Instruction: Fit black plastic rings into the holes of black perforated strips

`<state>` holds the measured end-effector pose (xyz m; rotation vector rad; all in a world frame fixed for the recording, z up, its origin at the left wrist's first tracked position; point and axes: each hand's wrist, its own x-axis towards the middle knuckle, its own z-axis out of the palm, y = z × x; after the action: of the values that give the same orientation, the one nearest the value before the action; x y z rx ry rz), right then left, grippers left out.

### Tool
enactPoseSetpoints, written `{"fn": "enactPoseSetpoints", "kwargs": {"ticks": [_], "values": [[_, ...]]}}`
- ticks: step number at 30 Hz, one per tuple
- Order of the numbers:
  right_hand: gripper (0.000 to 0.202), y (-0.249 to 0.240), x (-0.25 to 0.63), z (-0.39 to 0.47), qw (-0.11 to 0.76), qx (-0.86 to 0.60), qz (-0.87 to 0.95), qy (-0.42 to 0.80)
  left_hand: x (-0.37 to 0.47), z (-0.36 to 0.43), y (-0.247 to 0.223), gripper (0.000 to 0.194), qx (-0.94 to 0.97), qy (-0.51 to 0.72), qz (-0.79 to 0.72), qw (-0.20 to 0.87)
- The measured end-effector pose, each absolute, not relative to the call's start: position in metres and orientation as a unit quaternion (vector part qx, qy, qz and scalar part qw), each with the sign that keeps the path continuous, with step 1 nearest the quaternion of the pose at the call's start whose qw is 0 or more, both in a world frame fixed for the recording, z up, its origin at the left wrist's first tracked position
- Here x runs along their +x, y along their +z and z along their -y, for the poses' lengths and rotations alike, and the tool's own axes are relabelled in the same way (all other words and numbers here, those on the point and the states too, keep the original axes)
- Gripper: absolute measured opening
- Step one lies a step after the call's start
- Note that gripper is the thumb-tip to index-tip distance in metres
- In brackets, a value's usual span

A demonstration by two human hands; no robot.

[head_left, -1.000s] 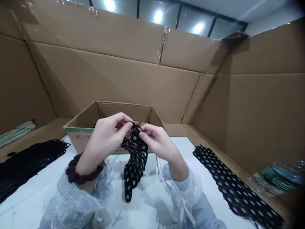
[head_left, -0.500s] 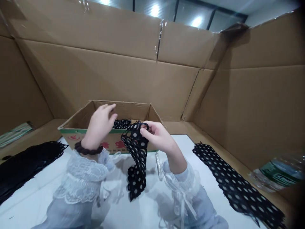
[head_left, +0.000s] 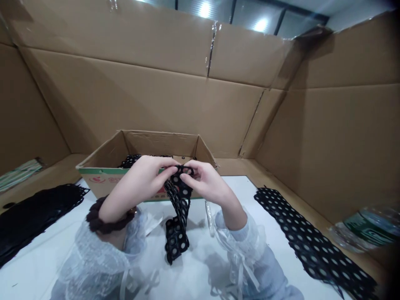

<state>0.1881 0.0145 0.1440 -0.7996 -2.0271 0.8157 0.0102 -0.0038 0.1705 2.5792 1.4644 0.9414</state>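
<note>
Between my two hands hangs a black strip of fabric with pale dots (head_left: 178, 225), its lower end near the white tabletop (head_left: 200, 266). My left hand (head_left: 153, 173) pinches its top edge from the left with thumb and fingers. Close beside it, my right hand (head_left: 203, 179) pinches the same edge, where a small black loop shows. Just behind the hands stands an open cardboard box (head_left: 109, 177) with a green rim. More dotted black fabric (head_left: 129, 161) lies inside it, partly hidden by my left hand.
On the left lies a pile of black fabric strips (head_left: 40, 216). A dotted black strip stack (head_left: 312, 241) lies at the right, with a plastic bottle (head_left: 368, 227) beyond it. A thin clear-wrapped item (head_left: 209, 218) sits by my right wrist. Tall cardboard walls (head_left: 156, 91) surround the table.
My left hand has come down and right from above the box and now pinches the dotted strip's top beside my right hand. The right hand has kept its hold.
</note>
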Motion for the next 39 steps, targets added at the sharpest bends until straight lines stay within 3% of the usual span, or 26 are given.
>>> {"fn": "enactPoseSetpoints", "kwargs": {"ticks": [3, 5, 7, 13, 16, 21, 27, 30, 34, 39], "values": [[0.016, 0.148, 0.196, -0.009, 0.380, -0.339, 0.813, 0.282, -0.006, 0.003, 0.171, 0.031, 0.760, 0.416, -0.499, 0.016], [0.018, 0.151, 0.200, -0.007, 0.391, -0.355, 0.803, 0.277, -0.021, -0.004, 0.168, 0.036, 0.654, 0.541, -0.527, -0.045], [0.019, 0.154, 0.202, -0.008, 0.404, -0.358, 0.790, 0.291, -0.033, -0.019, 0.163, 0.038, 0.582, 0.590, -0.548, -0.111], [0.022, 0.147, 0.195, -0.025, 0.440, -0.351, 0.750, 0.349, -0.021, -0.053, 0.152, 0.044, 0.683, 0.447, -0.562, -0.134], [0.024, 0.145, 0.195, -0.031, 0.440, -0.347, 0.744, 0.365, -0.002, -0.034, 0.160, 0.037, 0.740, 0.458, -0.489, -0.059], [0.022, 0.146, 0.196, -0.032, 0.434, -0.305, 0.759, 0.377, 0.012, -0.006, 0.169, 0.029, 0.821, 0.357, -0.442, 0.055], [0.022, 0.145, 0.189, -0.023, 0.425, -0.317, 0.791, 0.307, 0.019, -0.006, 0.165, 0.024, 0.802, 0.371, -0.469, 0.020], [0.017, 0.147, 0.188, -0.015, 0.444, -0.336, 0.793, 0.249, 0.013, -0.002, 0.169, 0.022, 0.795, 0.382, -0.468, 0.057], [0.020, 0.154, 0.192, -0.005, 0.399, -0.319, 0.809, 0.291, 0.000, 0.004, 0.178, 0.021, 0.765, 0.424, -0.458, 0.159], [0.018, 0.157, 0.191, -0.007, 0.401, -0.325, 0.797, 0.313, 0.007, -0.001, 0.174, 0.018, 0.688, 0.536, -0.478, 0.102]]}}
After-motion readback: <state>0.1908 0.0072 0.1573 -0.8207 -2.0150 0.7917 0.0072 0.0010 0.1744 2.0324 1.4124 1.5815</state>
